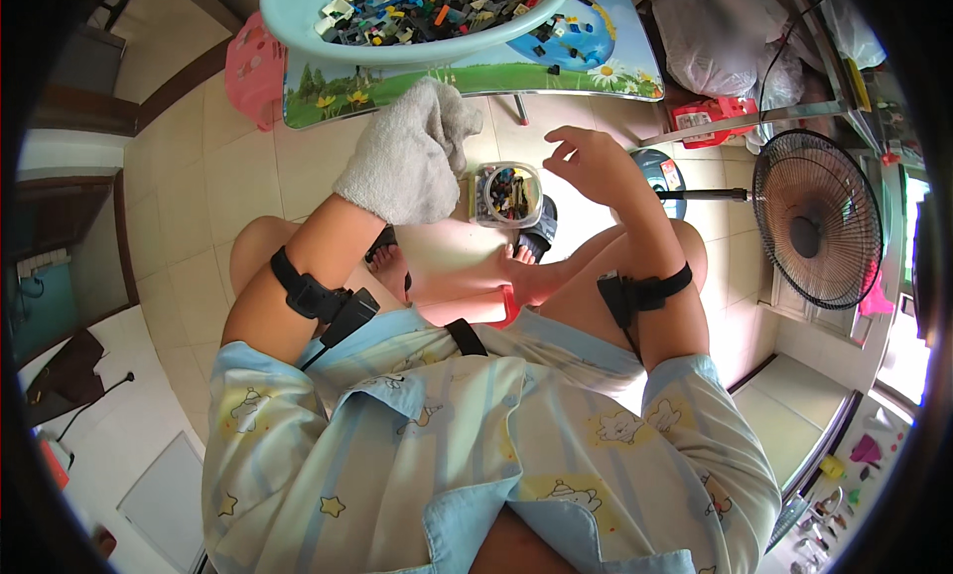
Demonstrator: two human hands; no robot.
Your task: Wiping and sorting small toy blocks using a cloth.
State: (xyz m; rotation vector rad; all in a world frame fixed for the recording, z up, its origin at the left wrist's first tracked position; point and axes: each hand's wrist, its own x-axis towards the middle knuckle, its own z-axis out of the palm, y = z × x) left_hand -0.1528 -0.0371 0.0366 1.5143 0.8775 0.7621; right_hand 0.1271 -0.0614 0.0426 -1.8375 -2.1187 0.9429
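A grey-white towelling cloth [406, 157] is draped over my left hand and hides its fingers and wrist. To its right, my right hand [584, 161] is raised with fingers bent and parted, nothing between them. Lower down, between the two hands, a clear plastic jar [508, 194] of small building bricks stands near my feet. Beyond my hands, a large pale-blue basin [417, 53] heaped with mixed plastic building bricks rests on a low table with a printed meadow picture [484, 82]. Loose bricks [573, 41] lie on the tabletop at the basin's right.
A pink plastic chair [253, 71] stands at the table's left. On the right are a standing fan [815, 220] with its round base [659, 173], a metal-framed rack [744, 123], a red package [711, 120] and plastic bags [700, 45]. My slippered feet are on the tiled floor.
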